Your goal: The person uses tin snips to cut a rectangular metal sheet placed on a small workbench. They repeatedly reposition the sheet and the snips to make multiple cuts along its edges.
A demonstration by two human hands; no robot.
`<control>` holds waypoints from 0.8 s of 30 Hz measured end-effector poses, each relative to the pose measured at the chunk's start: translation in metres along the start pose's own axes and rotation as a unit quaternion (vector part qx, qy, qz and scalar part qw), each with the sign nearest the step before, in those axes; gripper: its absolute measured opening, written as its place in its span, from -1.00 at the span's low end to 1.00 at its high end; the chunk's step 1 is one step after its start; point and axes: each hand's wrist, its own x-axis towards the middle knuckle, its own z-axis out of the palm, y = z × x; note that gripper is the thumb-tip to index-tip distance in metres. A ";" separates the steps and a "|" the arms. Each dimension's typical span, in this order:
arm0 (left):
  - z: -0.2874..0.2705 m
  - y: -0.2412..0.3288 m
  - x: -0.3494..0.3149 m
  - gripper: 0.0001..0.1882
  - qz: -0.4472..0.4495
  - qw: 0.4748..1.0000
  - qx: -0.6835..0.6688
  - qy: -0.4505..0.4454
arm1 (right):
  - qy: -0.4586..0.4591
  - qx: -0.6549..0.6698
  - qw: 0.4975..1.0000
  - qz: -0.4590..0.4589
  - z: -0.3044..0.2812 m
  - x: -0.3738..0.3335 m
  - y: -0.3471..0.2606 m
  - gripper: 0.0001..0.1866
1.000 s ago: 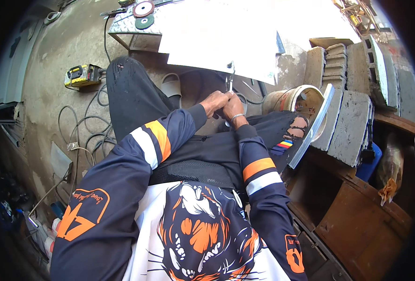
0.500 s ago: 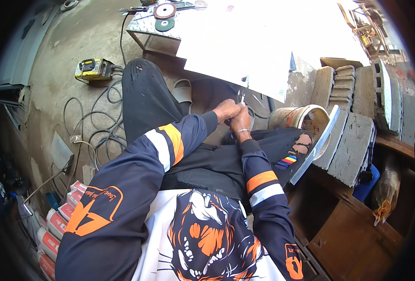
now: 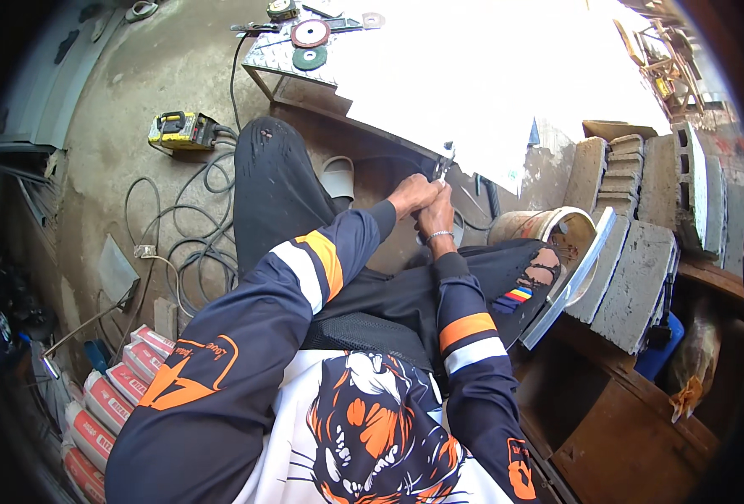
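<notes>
My left hand (image 3: 412, 195) and my right hand (image 3: 436, 214) are pressed together in front of me, both with fingers closed. A slim silver metal tool (image 3: 443, 164) sticks up out of them, tilted slightly to the right, with a small head at its far end. My fingers cover its lower part, so its exact kind does not show. The tool's tip lies against the near edge of the bright white table (image 3: 406, 92) in the view; whether they touch I cannot tell.
On the table's far left lie grinding discs (image 3: 310, 57). A yellow-black machine (image 3: 180, 130) with coiled cables (image 3: 208, 214) stands on the floor at left. A dirty bucket (image 3: 515, 225), a metal bar (image 3: 569, 281) and concrete blocks (image 3: 641, 269) are at right. Red-white packs (image 3: 107, 403) lie lower left.
The whole view has shifted slightly, so the scene sits further right and lower. My hands stay together on the tool, which now shows longer and leans more to the right.
</notes>
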 end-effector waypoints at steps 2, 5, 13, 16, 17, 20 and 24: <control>0.000 0.000 0.003 -0.31 -0.003 1.000 -0.008 -0.010 | 0.002 -0.005 1.000 0.001 0.003 0.005 0.007 -0.47; -0.001 0.010 0.001 -0.31 -0.014 0.999 -0.006 -0.031 | 0.076 -0.010 0.995 -0.071 0.018 0.022 0.038 -0.52; -0.011 0.009 0.009 -0.42 -0.074 0.993 -0.068 -0.056 | 0.014 0.001 1.000 0.008 0.004 0.012 0.005 -0.36; -0.030 0.039 -0.009 -0.50 0.036 0.963 0.256 0.079 | 0.064 -0.047 0.996 -0.028 -0.001 0.007 0.006 -0.28; -0.038 0.044 -0.014 -0.57 0.088 0.953 0.245 0.155 | 0.080 -0.067 0.993 -0.051 -0.001 0.003 -0.001 -0.25; -0.060 0.052 0.019 -0.71 0.240 0.882 0.288 0.285 | 0.060 -0.106 0.991 -0.055 -0.003 -0.002 -0.013 -0.20; -0.086 0.051 0.088 -0.42 0.249 0.813 0.451 0.271 | 0.006 -0.137 0.990 -0.023 -0.007 -0.002 -0.026 -0.13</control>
